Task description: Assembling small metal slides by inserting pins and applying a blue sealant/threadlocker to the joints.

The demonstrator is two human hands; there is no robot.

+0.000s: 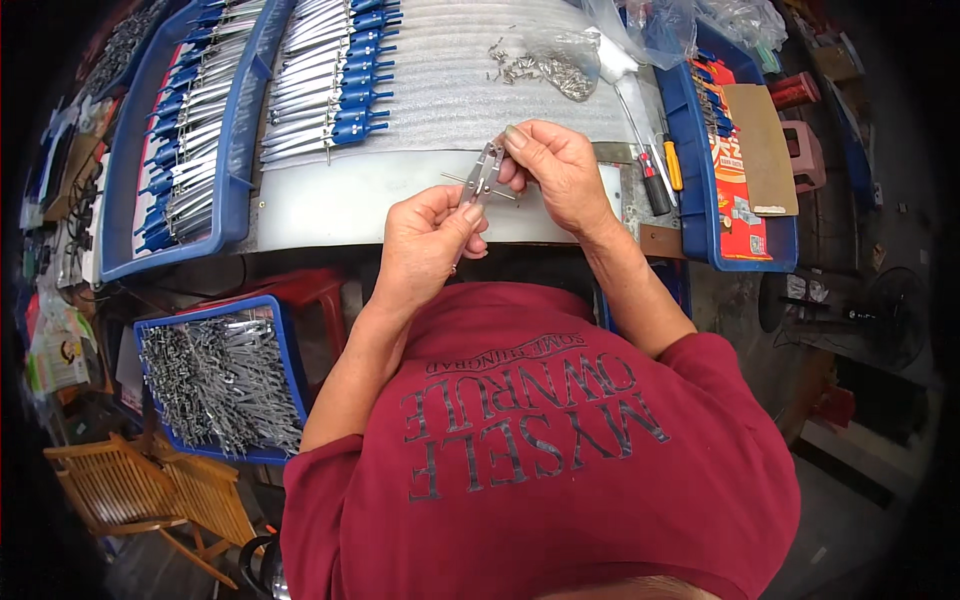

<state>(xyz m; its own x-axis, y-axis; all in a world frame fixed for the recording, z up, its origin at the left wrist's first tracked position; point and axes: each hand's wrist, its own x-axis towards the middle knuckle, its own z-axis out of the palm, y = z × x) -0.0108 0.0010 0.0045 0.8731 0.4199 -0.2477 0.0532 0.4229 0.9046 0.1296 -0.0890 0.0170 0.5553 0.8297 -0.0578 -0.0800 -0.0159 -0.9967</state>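
Observation:
My left hand (428, 243) grips the lower end of a small metal tool part (483, 175), a flat silver piece with a thin rod across it. My right hand (556, 170) pinches its upper end between thumb and fingertips. Both hands hold it just above the near edge of a white foam-covered worktable (330, 200). A pile of small metal bits (555, 68) lies on the foam beyond my right hand.
A blue tray (235, 120) of blue-handled metal tools sits at the left, another row (335, 90) lies on the foam. A blue bin (225, 375) of bare metal parts stands below left. Screwdrivers (660, 175) and a blue bin (715, 170) sit at right. A wooden chair (150, 490) is lower left.

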